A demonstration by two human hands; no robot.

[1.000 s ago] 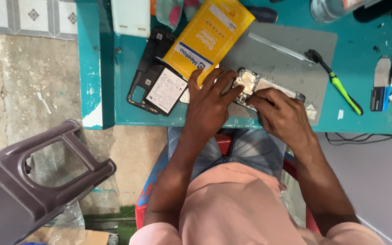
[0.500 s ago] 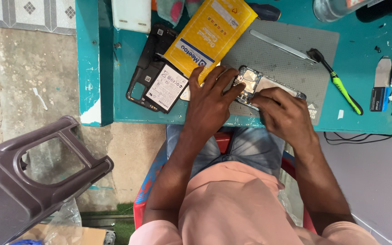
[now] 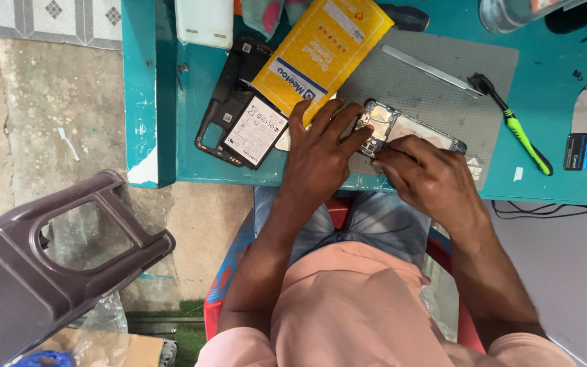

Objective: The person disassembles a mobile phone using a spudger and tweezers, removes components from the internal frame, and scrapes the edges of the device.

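An opened phone [image 3: 412,128] with its inner boards bare lies on a grey work mat [image 3: 436,75] on a teal table [image 3: 545,170]. My left hand [image 3: 324,153] presses flat on the phone's left end, fingers spread over it. My right hand [image 3: 426,177] rests on the phone's near edge with fingertips pinched at its middle; whether they hold a small part is hidden. A black back cover [image 3: 229,102] with a white-labelled battery [image 3: 256,130] lies just left of my left hand. A yellow packet [image 3: 321,47] lies beyond it.
A green-handled brush tool [image 3: 514,126] and metal tweezers [image 3: 429,68] lie on the mat's right part. A blue-ended flat scraper [image 3: 579,139] sits far right, a clear jar [image 3: 511,13] at the back. A dark plastic stool [image 3: 42,265] stands on the floor at lower left.
Both hands stay on the phone; my right hand's fingers have shifted slightly along its near edge. The camera view has drifted a little.
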